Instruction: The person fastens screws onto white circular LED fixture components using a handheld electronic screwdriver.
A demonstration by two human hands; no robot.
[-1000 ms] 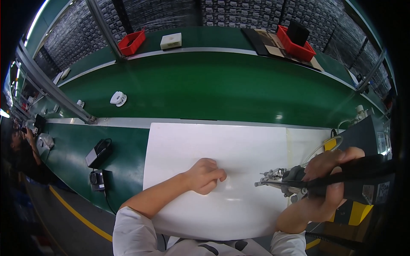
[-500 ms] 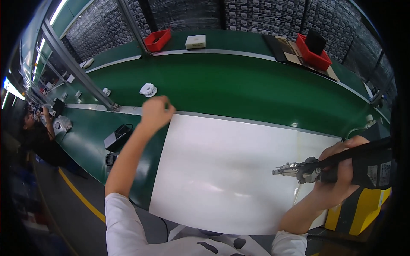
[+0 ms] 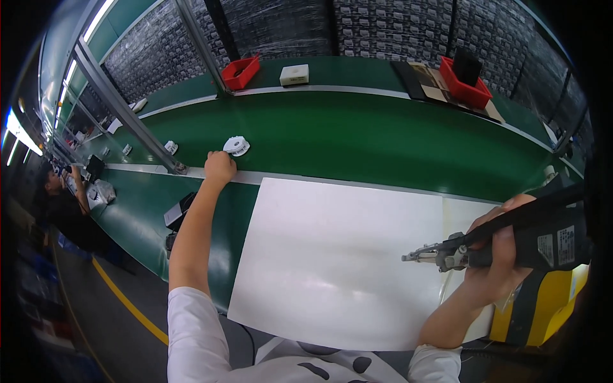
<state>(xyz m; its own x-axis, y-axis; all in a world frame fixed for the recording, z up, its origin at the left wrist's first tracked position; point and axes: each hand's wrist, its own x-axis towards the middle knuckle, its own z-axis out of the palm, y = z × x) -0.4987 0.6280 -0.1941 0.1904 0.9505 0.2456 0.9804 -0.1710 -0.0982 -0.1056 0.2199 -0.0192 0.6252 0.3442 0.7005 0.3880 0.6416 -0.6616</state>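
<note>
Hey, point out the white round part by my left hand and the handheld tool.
White round part (image 3: 236, 147): head view, near its middle.
Handheld tool (image 3: 529, 246): head view, its dark body.

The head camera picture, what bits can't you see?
Head view: the left hand hides most of its fingertips; whether they hold the white round part is unclear.
Head view: the dark rim cuts off the back of the black tool in the right hand.
Head view: small white parts farther left are too tiny for details.
</note>
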